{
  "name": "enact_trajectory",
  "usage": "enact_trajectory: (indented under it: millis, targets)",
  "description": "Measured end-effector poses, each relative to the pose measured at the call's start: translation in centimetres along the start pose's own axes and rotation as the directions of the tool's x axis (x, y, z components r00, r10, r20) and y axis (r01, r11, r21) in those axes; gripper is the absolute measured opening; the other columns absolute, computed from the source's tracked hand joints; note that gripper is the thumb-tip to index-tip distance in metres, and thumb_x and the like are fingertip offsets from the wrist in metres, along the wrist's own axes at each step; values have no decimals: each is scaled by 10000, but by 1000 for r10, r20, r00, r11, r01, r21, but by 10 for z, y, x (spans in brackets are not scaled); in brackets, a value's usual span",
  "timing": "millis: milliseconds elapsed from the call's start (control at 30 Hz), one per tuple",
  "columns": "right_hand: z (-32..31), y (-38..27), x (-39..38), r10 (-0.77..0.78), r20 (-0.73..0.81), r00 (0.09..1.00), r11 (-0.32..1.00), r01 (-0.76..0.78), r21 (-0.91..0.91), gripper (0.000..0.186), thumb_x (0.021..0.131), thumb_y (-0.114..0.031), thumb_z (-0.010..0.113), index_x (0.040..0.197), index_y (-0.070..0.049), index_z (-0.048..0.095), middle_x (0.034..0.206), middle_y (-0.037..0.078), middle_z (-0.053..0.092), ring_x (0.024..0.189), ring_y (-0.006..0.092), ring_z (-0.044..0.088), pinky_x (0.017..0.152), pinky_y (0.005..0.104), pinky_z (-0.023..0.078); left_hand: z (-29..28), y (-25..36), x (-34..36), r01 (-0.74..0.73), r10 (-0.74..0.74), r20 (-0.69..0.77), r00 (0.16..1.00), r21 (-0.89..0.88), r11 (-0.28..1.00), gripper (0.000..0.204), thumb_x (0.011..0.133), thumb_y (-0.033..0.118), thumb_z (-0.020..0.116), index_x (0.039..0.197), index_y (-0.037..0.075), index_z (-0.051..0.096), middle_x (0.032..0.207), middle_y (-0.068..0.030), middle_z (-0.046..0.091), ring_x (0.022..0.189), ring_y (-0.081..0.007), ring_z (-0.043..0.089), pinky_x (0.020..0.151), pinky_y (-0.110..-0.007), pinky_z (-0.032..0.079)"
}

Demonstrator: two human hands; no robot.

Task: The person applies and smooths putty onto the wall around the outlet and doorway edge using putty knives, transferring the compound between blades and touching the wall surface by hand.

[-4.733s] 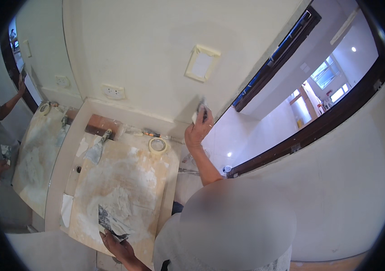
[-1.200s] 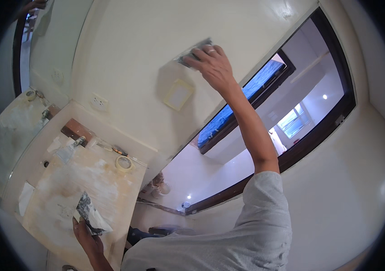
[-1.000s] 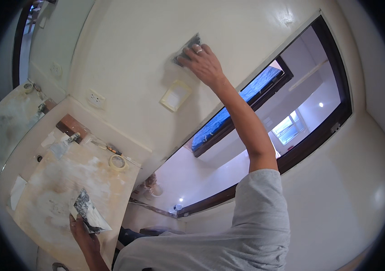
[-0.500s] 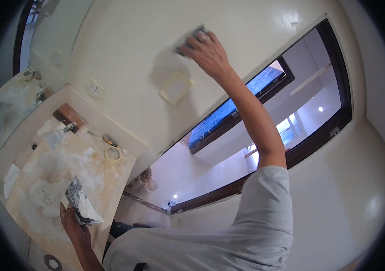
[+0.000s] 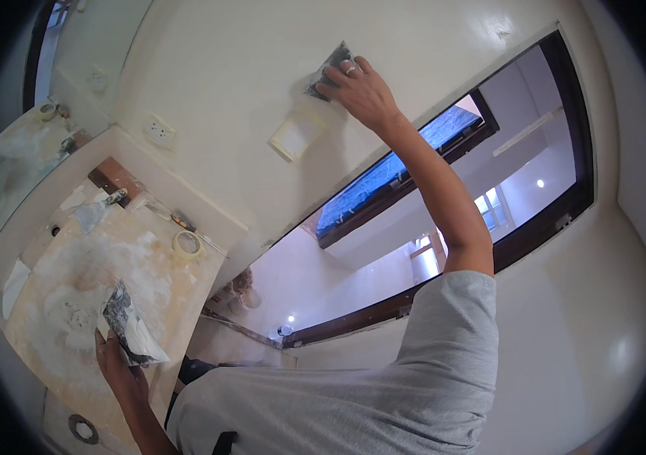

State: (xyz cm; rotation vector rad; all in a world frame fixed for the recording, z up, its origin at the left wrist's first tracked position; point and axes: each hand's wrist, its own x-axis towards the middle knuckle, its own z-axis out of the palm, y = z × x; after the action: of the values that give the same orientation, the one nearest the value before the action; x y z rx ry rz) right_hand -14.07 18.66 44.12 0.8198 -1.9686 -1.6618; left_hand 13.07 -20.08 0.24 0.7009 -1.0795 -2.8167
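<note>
My right hand (image 5: pixel 368 95) is raised against the cream wall (image 5: pixel 224 61), its fingers pressed over a dark grey piece of sandpaper (image 5: pixel 330 70) smeared with pale dust. Just below it on the wall is a pale square bordered with yellowish tape (image 5: pixel 298 136). Low on the left, my left hand (image 5: pixel 119 368) grips the edge of a creased sheet (image 5: pixel 141 337), part black and part white, its exact kind unclear. That sheet is held over the dusty, white-smeared countertop (image 5: pixel 152 292). The fingers under it are partly hidden.
On the countertop lie a roll of masking tape (image 5: pixel 187 243), a utility knife (image 5: pixel 184 221), a reddish-brown block (image 5: pixel 116 176) and a crumpled pale sheet (image 5: pixel 91 216). A wall socket (image 5: pixel 158 131) sits above. To the right is a dark-framed opening (image 5: pixel 582 144); a mirror (image 5: pixel 95 68) stands left.
My right hand has shifted slightly right and down along the wall with the sandpaper and is less blurred. My left hand and its sheet have moved slightly left and up.
</note>
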Motion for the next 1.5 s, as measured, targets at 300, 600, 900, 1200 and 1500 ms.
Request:
enact_trajectory:
  millis: [300, 600, 900, 1200, 1500]
  targets:
    - [6, -24, -110, 38, 38, 999, 999, -40, 35, 332, 941, -207, 558, 1252, -256, 666, 1211, 12, 598, 1148, 201, 599, 1054, 411, 419, 20, 7, -3, 40, -41, -9, 999, -33, 999, 723, 1014, 200, 604, 1608, -12, 251, 1507, -164, 497, 1349, -249, 527, 1097, -367, 450]
    - [-20, -2, -28, 124, -190, 974, 990, -108, 90, 351, 910, -174, 602, 1238, -272, 678, 1263, 14, 617, 1212, 227, 578, 1068, 407, 413, 19, 8, -1, 53, -51, 24, 998, -61, 997, 707, 1018, 175, 594, 1608, -12, 251, 1511, -159, 492, 1369, -263, 510, 1133, -387, 422]
    - [13, -13, 49, 62, -118, 991, 998, -59, 34, 353, 948, -166, 575, 1267, -295, 652, 1296, -6, 601, 1254, 204, 566, 1112, 403, 386, 18, -2, -1, 0, -6, -88, 996, -63, 998, 731, 1027, 205, 592, 1622, 10, 216, 1352, -123, 607, 1007, -158, 661, 606, -280, 513]
    - [15, -25, -46, 36, -60, 998, 998, -39, -44, 378, 970, -218, 534, 1341, -234, 607, 1353, 64, 567, 1236, 236, 560, 1086, 422, 385, 30, 10, 4, 17, -15, 27, 1000, -50, 999, 710, 1009, 160, 618, 1590, -44, 263, 1441, -167, 545, 1288, -236, 570, 1058, -349, 486]
    - [6, -45, -119, 126, 81, 989, 990, -121, -67, 475, 927, -179, 582, 1397, -246, 583, 1365, 69, 543, 1253, 251, 533, 1102, 483, 401, 33, 12, 2, 80, -78, 24, 997, -75, 994, 633, 1012, 150, 598, 1560, -35, 341, 1377, -135, 585, 1214, -222, 614, 1020, -345, 512]
